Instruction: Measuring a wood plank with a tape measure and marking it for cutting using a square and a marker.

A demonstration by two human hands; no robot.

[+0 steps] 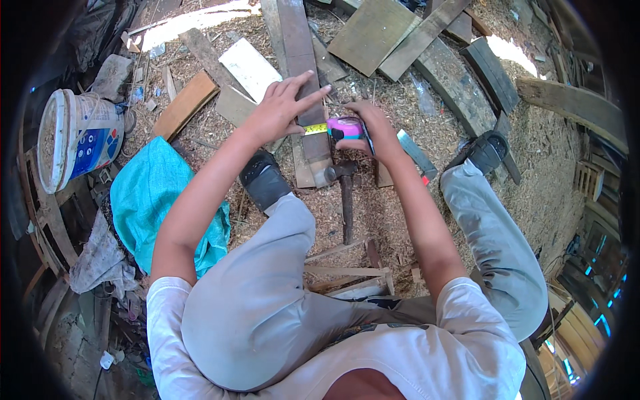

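A pink and teal tape measure [346, 129] is gripped in my right hand [372, 128], with its short yellow blade [315, 129] pulled out across a long brown plank [301, 57]. My left hand [283, 107] spreads its fingers over the plank, the thumb beside the blade's end; whether it presses on the blade I cannot tell. A thin dark strip shows along the right hand's palm, too small to name. Just below the tape measure, a hammer [346, 200] with a worn handle lies with its head close to the plank's near end.
Wood shavings [410, 233] cover the ground. Around the plank lie a white board [251, 69], an orange-brown block [186, 105] and a wide board [371, 35]. At left are a bucket [80, 138] and a teal sack [150, 193]. My shoes flank the work.
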